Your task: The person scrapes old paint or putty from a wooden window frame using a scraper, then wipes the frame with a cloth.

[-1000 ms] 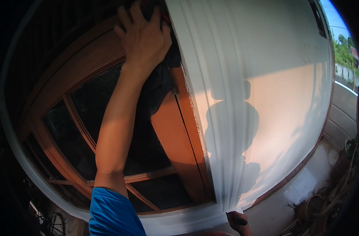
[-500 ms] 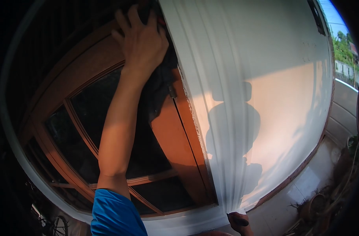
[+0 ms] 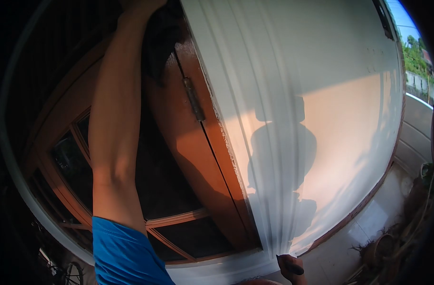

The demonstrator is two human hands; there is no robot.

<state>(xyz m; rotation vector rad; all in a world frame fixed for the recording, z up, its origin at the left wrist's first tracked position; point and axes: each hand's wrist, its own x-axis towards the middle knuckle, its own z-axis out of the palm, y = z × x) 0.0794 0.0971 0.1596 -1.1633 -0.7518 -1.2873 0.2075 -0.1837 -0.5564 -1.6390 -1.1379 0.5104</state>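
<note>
My left arm, in a blue sleeve, reaches up in front of a brown wooden door (image 3: 179,137) with glass panes. Only part of my left hand (image 3: 143,5) shows at the top edge, near the dark upper part of the door frame; its fingers are out of view. Below it, a metal hinge (image 3: 193,99) sits on the seam of the brown wood. At the bottom, my right hand (image 3: 293,271) is closed around a dark object (image 3: 295,269) that I cannot make out, close to the foot of the white moulding (image 3: 274,190).
A pale wall (image 3: 350,114) to the right bears a person's shadow. Potted plants (image 3: 383,247) stand on the tiled floor (image 3: 369,223) at the lower right. Part of a wheel (image 3: 74,274) shows at the lower left.
My left hand has moved up and left, mostly out of view, and its forearm has shifted left, uncovering more of the hinge. My right hand has barely moved.
</note>
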